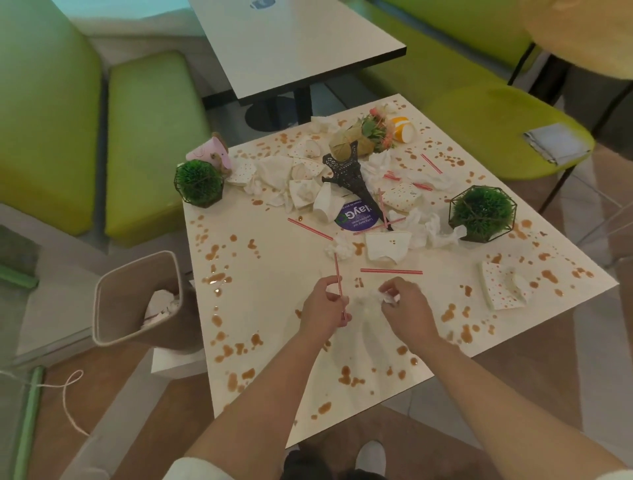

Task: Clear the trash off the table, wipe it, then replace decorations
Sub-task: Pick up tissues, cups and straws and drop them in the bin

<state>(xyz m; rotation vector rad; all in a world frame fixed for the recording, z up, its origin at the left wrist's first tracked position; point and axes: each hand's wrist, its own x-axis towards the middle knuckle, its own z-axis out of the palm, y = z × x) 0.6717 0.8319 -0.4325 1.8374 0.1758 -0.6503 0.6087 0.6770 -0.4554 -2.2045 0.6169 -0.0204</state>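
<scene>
Left hand [322,308] pinches straw [340,287]; right hand [406,303] grips tissue [390,297].

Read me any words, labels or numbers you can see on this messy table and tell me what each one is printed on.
"layG": large white and green letters, seen upside down and partly hidden, on the round purple sticker at the table's middle.
Smaller white lines under those letters on the sticker: too small and blurred to read.
Blue mark on the far table: cut off, unreadable.

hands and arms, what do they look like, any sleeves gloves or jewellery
Both hands, left and right, are bare: no gloves, and no rings or watch that I can see. The forearms are bare too. White sleeves show only at the bottom edge of the picture, near the elbows.
</scene>
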